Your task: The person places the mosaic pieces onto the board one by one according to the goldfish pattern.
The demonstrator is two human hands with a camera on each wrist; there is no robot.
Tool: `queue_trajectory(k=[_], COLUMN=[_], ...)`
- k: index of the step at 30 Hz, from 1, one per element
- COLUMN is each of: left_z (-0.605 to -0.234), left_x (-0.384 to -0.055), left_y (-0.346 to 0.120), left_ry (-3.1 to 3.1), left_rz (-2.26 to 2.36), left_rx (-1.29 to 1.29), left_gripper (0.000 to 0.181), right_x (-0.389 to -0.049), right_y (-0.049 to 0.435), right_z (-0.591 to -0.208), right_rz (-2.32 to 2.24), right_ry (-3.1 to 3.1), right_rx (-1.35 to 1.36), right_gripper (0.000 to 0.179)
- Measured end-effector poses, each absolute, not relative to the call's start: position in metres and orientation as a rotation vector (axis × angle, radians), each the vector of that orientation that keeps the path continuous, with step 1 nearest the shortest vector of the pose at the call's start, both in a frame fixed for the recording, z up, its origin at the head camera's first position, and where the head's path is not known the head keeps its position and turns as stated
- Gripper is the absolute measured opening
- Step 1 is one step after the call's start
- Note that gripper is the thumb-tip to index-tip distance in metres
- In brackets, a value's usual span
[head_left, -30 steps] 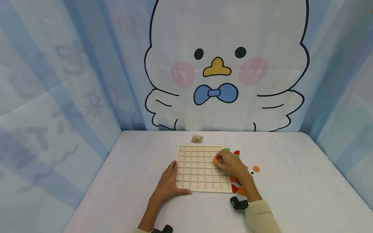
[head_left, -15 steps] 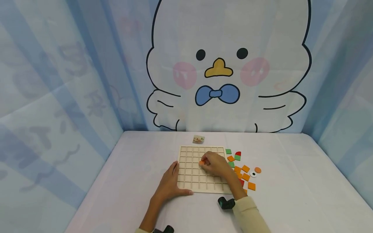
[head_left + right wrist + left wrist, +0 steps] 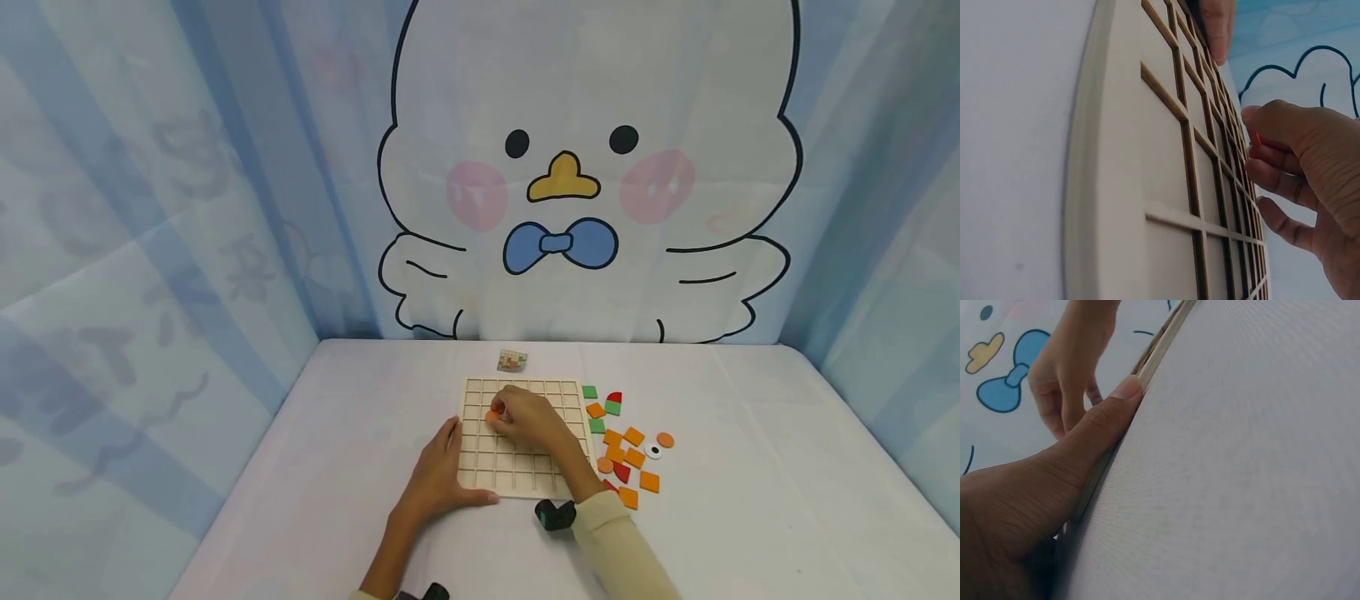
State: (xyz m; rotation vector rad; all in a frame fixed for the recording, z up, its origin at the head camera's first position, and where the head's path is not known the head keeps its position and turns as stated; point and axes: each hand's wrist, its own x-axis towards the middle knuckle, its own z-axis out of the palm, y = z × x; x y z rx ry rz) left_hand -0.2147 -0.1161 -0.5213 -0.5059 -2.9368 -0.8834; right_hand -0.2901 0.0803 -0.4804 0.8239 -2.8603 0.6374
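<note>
A square wooden grid board lies on the table; its cells show as raised lattice in the right wrist view. My left hand rests at the board's near left corner, straight fingers along the left side. Its thumb lies along the front edge, as the left wrist view shows closer up. Over the board's left half, my right hand pinches an orange round piece between thumb and fingers. Only a sliver of that piece shows in the right wrist view.
Loose pieces lie right of the board: several orange squares, green squares, red pieces, orange discs and a white eye disc. A small patterned card lies behind the board. A printed curtain hangs behind the table.
My right hand has moved left across the board with the orange round piece, uncovering the loose pieces on the right. The left hand has stayed at the corner.
</note>
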Motion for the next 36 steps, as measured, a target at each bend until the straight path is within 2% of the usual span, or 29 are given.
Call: queue_trajectory(k=[13, 36], left_z=[-0.521, -0.518], left_x=[-0.215, -0.213], left_y=[-0.117, -0.116], left_ry=[-2.939, -2.960], left_rz=[-0.883, -0.870], left_rx=[-0.507, -0.502], left_gripper=[0.134, 0.133], right_x=[-0.305, -0.312], right_y=[0.056, 0.048], right_z=[-0.483, -0.498], right_rz=[0.607, 0.747], right_ry=[-2.845, -2.811], right_rx=[0.835, 0.753], right_gripper=[0.018, 0.017])
